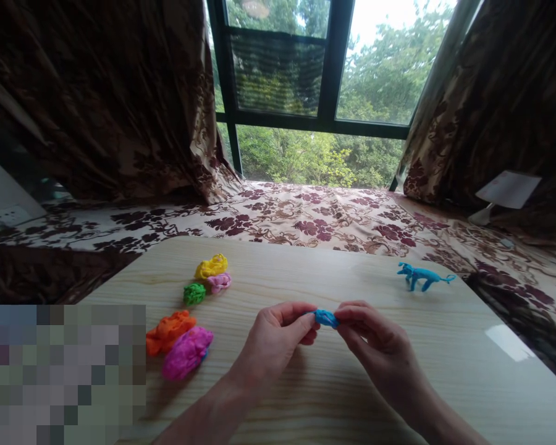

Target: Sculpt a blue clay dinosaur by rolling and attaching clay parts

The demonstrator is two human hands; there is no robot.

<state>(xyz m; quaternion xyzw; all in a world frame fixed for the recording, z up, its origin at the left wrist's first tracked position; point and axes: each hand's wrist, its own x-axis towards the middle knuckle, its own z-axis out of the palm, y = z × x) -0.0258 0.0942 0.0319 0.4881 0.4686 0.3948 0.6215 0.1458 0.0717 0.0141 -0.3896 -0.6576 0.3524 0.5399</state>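
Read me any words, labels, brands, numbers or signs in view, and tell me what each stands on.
No readable text anywhere.
Blue piece between the hands: no lettering visible.
White lampshade: a faint mark, too small to read.
Lower left corner: pixelated, nothing readable.

Counted six bright lumps (212,267), one mostly hidden blue scrap (204,356), one blue animal figure (421,275), one lamp (509,189).
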